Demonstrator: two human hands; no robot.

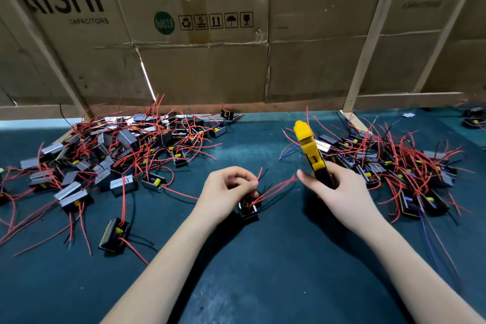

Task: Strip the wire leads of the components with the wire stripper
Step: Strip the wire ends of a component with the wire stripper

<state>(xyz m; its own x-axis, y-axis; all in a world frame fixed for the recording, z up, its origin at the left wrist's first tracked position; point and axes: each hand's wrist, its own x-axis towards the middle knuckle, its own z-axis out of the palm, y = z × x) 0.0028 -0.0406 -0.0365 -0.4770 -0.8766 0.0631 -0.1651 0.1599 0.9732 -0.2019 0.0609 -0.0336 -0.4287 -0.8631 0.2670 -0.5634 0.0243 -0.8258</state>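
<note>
Between the two heaps on the green mat, a component is gripped by the left hand, one red lead pinched upright, apparently for stripping. Just right of the component, the wire stripper is clasped by the right hand, nose upward, apparently ready.

Two bare forearms enter from the lower edge of the view, one from the lower left and one from the lower right. No sleeve covers either arm as far as the picture reaches; both are uncovered from the wrist back to the frame's edge. The left hand is bare, with no glove, ring, watch or band on the fingers or wrist. The right hand is likewise ungloved and carries no jewellery or strap. The fingernails in sight are short and unpainted.
</note>
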